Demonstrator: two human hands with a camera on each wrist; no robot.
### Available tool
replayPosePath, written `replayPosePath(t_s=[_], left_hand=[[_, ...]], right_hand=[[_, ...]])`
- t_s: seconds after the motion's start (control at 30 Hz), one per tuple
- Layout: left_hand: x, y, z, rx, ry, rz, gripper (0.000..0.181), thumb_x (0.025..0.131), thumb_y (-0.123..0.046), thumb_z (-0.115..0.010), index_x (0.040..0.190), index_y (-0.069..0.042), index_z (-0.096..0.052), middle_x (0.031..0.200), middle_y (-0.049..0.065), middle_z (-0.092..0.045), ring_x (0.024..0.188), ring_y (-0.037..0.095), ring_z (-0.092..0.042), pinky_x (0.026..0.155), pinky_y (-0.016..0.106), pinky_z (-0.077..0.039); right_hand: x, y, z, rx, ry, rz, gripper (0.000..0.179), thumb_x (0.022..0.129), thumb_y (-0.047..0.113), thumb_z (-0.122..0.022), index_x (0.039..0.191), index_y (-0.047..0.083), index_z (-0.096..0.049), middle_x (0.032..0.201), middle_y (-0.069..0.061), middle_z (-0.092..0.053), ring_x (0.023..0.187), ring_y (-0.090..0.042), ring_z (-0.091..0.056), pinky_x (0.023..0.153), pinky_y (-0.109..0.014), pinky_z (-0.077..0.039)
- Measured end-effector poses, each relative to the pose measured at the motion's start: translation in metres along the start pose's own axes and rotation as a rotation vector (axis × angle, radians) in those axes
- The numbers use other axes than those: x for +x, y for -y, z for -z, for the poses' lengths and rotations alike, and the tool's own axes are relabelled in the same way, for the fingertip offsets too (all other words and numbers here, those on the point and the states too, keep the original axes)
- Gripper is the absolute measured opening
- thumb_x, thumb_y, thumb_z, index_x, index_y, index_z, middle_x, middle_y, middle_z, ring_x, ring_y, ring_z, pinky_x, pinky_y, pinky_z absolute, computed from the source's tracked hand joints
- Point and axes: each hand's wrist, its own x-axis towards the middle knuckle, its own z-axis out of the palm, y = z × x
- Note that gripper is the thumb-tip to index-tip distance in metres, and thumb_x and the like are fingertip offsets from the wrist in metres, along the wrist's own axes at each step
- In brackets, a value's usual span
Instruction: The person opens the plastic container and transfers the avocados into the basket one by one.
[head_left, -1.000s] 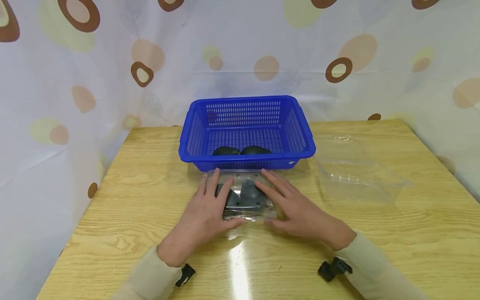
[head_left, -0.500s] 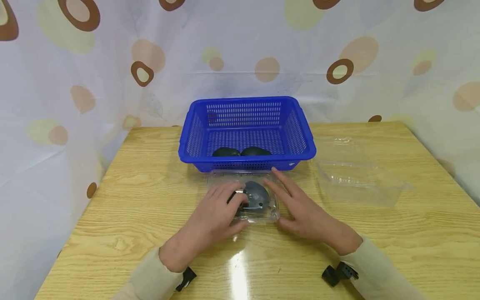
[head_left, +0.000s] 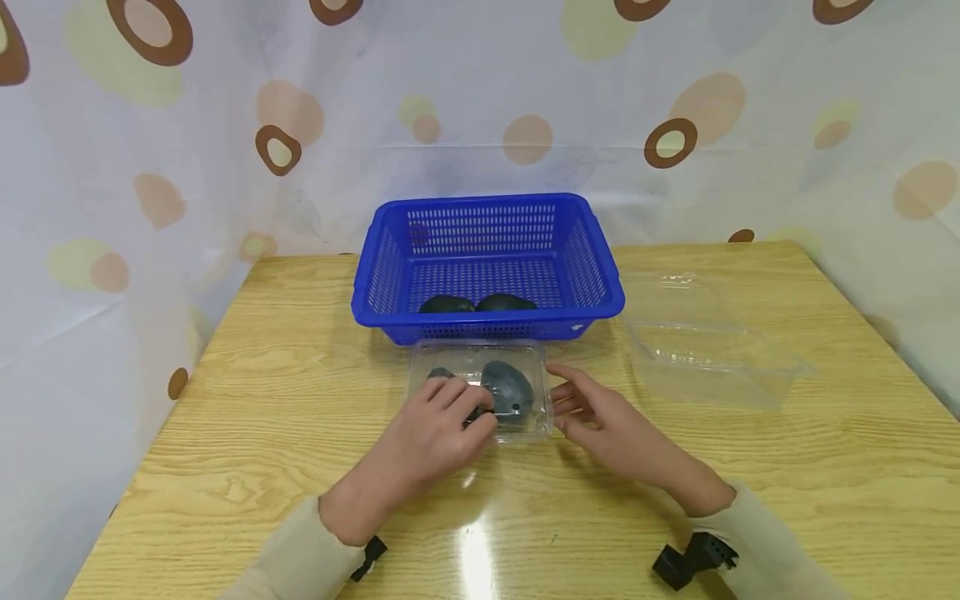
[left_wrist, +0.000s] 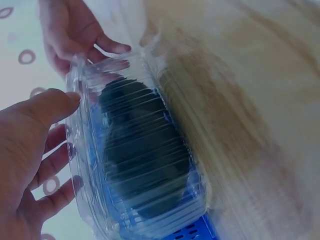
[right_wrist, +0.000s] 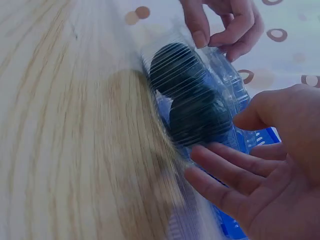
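A clear plastic clamshell box (head_left: 517, 353) with its lid down lies on the table. Two dark avocados show through it, one on the right (head_left: 507, 390) and one on the left (head_left: 440, 372), partly hidden by my left hand (head_left: 427, 433). That hand lies over the lid's front left part, fingers bent. In the left wrist view its thumb (left_wrist: 65, 102) is at the box's rim and its fingertips are against the lid. My right hand (head_left: 618, 433) is beside the box's right end, fingers loosely bent and fingertips close to the plastic wall.
Behind the box stands a blue mesh basket (head_left: 360, 310), with two more avocados (head_left: 506, 302) near its front wall. Another clear clamshell (head_left: 720, 385) stands with its lid up on the right. A patterned curtain (head_left: 465, 75) hangs behind the table (head_left: 225, 467).
My left hand's fingers, earlier spread over the lid, have bent and shifted nearer the front. My right hand has slid off the lid to the box's right side.
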Motion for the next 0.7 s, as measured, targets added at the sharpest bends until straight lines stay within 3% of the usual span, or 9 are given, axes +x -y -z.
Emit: replayPosePath(t_s=[0.17,0.3,0.53,0.7], left_hand=[[0.004,-0.003,-0.004,0.079,-0.026,-0.062,0.019,0.096,-0.008,-0.057,0.084,-0.017,-0.069,0.100,0.001,-0.067,0.085,0.017,-0.062,0.076,0.030,-0.055],[0.009,-0.006,-0.007,0.110,-0.021,-0.074,0.021,0.096,-0.007,-0.056,0.083,-0.017,-0.070,0.099,0.001,-0.068,0.087,0.017,-0.063,0.079,0.031,-0.056],[0.014,-0.014,-0.005,0.128,0.109,-0.021,0.029,0.100,-0.004,-0.047,0.090,-0.013,-0.074,0.109,0.002,-0.070,0.100,0.016,-0.065,0.086,0.033,-0.056],[0.014,-0.017,-0.006,0.150,0.146,-0.031,0.031,0.101,-0.002,-0.044,0.098,-0.010,-0.074,0.114,0.003,-0.070,0.106,0.016,-0.066,0.085,0.029,-0.058]], right_hand=[[-0.002,-0.001,0.003,0.239,0.077,-0.057,0.065,0.099,0.000,-0.050,0.156,0.003,-0.019,0.106,-0.025,-0.064,0.087,-0.026,-0.071,0.075,-0.038,-0.061],[-0.003,-0.003,0.003,0.423,0.097,-0.106,0.067,0.100,0.002,-0.052,0.157,0.007,-0.016,0.102,-0.031,-0.062,0.082,-0.026,-0.072,0.072,-0.044,-0.062],[0.000,-0.006,0.001,0.585,0.100,-0.164,0.067,0.099,0.003,-0.055,0.153,-0.001,-0.015,0.097,-0.011,-0.067,0.080,-0.018,-0.071,0.072,-0.037,-0.062],[0.000,-0.007,0.000,0.659,0.115,-0.184,0.065,0.099,0.005,-0.056,0.151,-0.003,-0.017,0.095,-0.005,-0.068,0.079,-0.015,-0.070,0.071,-0.033,-0.061]])
